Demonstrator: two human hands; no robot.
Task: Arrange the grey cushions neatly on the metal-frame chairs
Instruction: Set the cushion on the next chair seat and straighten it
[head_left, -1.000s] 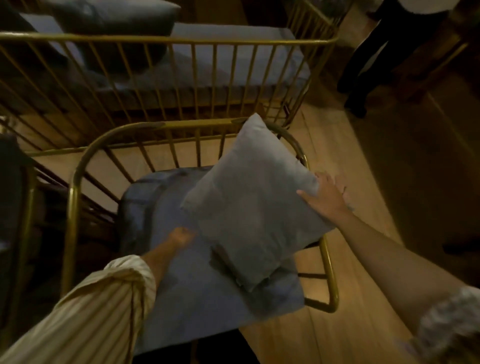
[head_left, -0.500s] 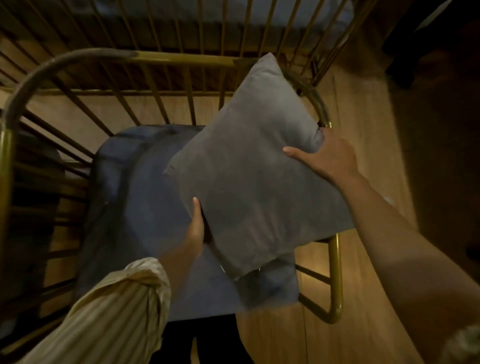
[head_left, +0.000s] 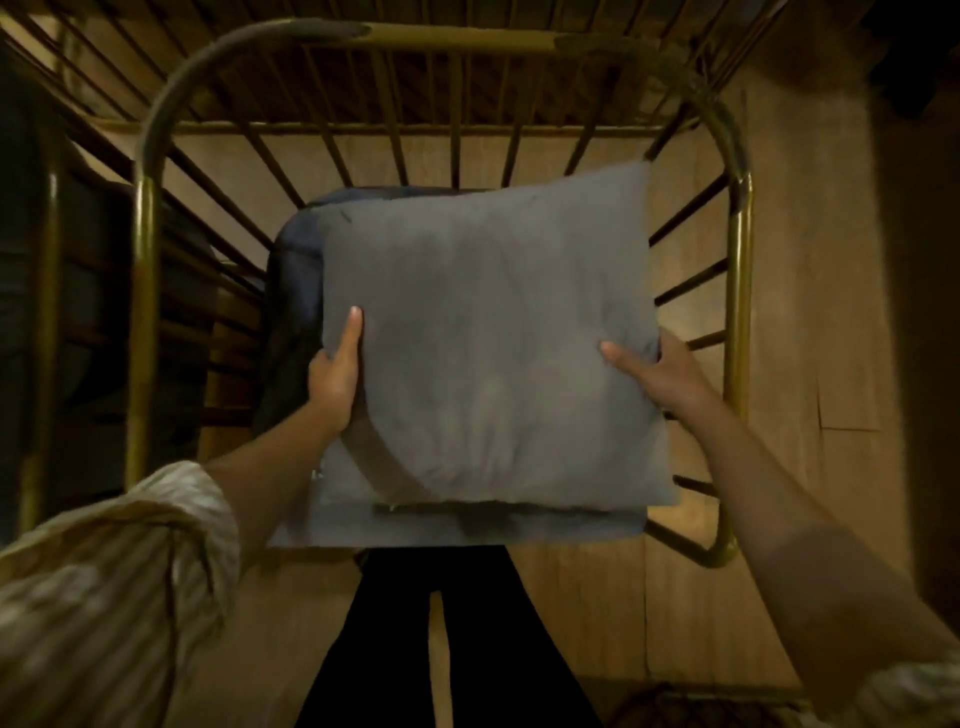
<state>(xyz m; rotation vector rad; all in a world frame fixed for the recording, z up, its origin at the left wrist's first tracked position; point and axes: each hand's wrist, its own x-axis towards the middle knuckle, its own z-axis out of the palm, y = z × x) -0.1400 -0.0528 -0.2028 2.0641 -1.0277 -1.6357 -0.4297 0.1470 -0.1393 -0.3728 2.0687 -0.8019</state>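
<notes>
Where slats thin — wooden floor (head_left: 810, 291).

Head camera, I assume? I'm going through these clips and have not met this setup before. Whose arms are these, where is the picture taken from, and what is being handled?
There is no machine here. A person wears a wide-angle camera on the head, so you look down along their own arms. The left hand, from a striped sleeve, and the right hand grip the two side edges of a square grey cushion. Below it is a metal-frame chair, brass-coloured with thin bars, standing on a wooden floor. A grey seat pad lies on the chair; the cushion covers most of it. The dark shapes at the bottom are the person's legs. Whether the cushion rests on the pad or hangs just above it cannot be told.
</notes>
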